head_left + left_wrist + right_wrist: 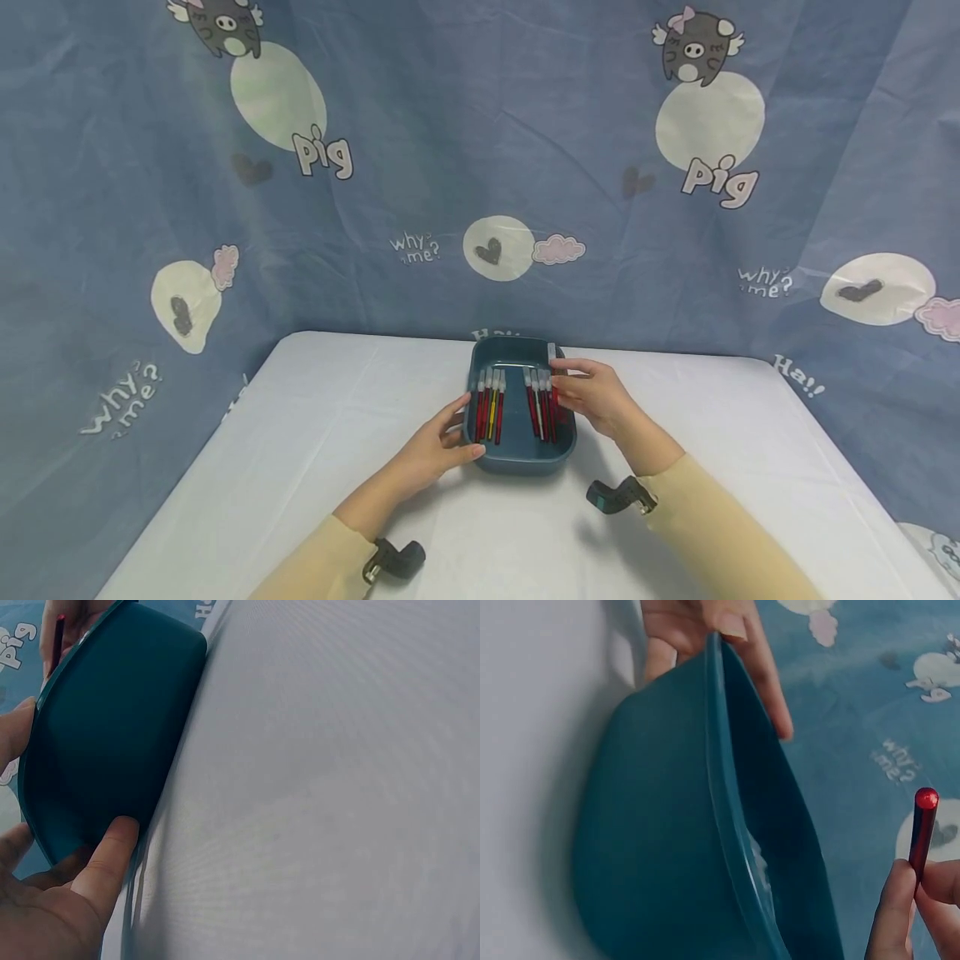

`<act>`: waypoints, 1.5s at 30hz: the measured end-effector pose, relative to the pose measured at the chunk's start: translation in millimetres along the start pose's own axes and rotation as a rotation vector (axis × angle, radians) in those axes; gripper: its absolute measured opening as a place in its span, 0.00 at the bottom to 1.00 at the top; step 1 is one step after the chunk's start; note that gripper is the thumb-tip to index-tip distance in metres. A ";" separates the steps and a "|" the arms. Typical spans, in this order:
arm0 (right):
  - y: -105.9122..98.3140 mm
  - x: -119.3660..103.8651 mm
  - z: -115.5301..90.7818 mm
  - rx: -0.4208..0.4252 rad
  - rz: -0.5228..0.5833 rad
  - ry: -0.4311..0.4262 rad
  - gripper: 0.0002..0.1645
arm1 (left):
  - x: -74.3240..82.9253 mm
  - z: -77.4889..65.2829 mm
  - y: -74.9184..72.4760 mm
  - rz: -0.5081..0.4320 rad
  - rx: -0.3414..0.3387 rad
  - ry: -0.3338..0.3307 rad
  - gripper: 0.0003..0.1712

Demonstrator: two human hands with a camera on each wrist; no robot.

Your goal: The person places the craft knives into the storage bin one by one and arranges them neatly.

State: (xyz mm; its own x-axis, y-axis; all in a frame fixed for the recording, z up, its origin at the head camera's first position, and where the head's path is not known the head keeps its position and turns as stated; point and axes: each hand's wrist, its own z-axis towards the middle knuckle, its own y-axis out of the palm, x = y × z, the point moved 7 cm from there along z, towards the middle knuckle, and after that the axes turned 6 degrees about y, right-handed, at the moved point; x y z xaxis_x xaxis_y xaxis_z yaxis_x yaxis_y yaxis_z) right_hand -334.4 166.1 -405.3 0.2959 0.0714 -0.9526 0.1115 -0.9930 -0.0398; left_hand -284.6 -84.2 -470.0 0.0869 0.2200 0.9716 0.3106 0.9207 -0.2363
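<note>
A dark teal plastic basin (517, 463) stands on the table, holding two groups of slim capped pens. The left group (491, 408) has red barrels and a yellow one; the right group (542, 408) is mostly red. My right hand (596, 396), at the basin's right rim, pinches a red pen (923, 825) between thumb and fingers. Its translucent cap points up and away in the head view. At the basin's near left corner, my left hand (435, 450) rests with fingers spread along the side and the thumb (109, 859) against the outer wall.
White cloth covers the table (360, 400) around the basin. Behind it hangs a blue curtain (420, 167) with printed pigs and words. A black wrist camera (397, 560) sits on the left forearm, another camera (618, 495) on the right.
</note>
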 end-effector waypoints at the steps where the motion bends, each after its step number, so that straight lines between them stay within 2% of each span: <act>1: 3.8 -0.6 1.2 -0.003 0.000 -0.004 0.26 | 0.1 0.1 -0.1 0.000 0.001 -0.001 0.52; 10: 35.9 1.4 9.8 0.005 -0.036 0.000 0.23 | 2.1 0.6 0.6 -0.005 0.003 -0.011 0.52; 17: 51.1 11.3 18.7 0.014 -0.029 0.007 0.23 | 3.2 -0.2 1.2 0.009 -0.003 -0.007 0.52; 25: 55.8 22.7 27.8 0.036 -0.027 0.033 0.22 | 2.0 -0.6 2.3 -0.007 -0.014 0.007 0.52; 39: 59.9 37.4 41.8 0.080 -0.115 0.105 0.18 | -0.1 -0.8 1.3 0.021 0.005 -0.005 0.52; 45: 60.9 40.2 44.1 0.099 -0.151 0.091 0.18 | -1.4 -1.0 0.7 0.028 0.007 -0.002 0.52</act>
State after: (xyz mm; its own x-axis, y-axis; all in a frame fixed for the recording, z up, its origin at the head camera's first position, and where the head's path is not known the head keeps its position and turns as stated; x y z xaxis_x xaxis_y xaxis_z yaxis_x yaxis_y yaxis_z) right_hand -357.5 104.3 -459.4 0.3678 0.2236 -0.9026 0.0685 -0.9745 -0.2135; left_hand -283.5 -84.1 -471.6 0.0935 0.2463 0.9647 0.3019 0.9163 -0.2632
